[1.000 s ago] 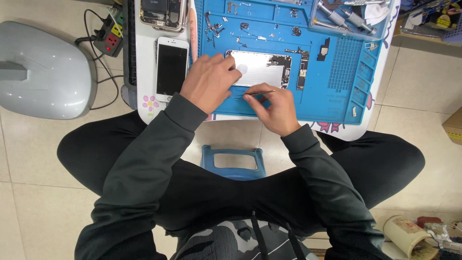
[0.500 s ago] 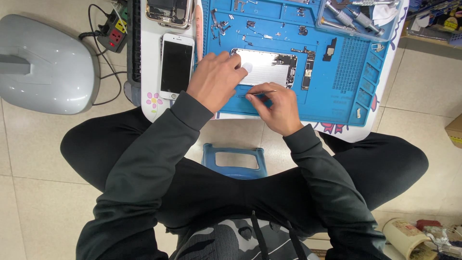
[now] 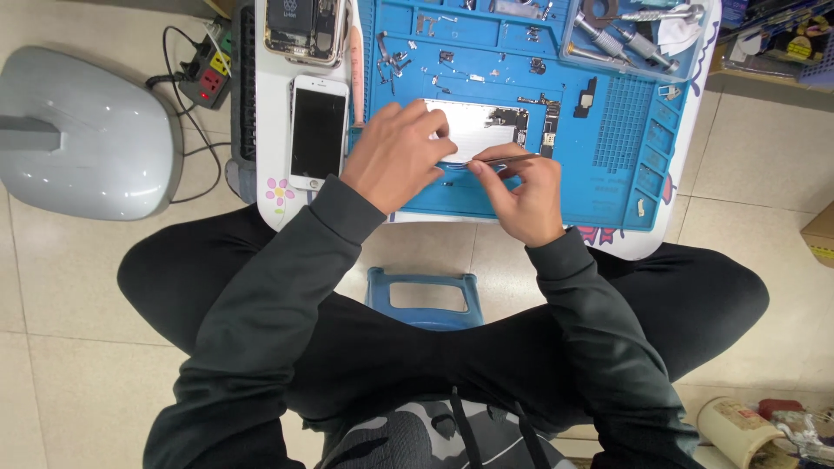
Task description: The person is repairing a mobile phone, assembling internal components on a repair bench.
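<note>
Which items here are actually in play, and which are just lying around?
In play:
- left hand resting on the opened phone shell
- right hand pinching thin tweezers at the shell's near edge
- blue work mat

Lying about:
- white phone, face up
- second opened phone
- power strip
- grey domed casing
- blue stool
</note>
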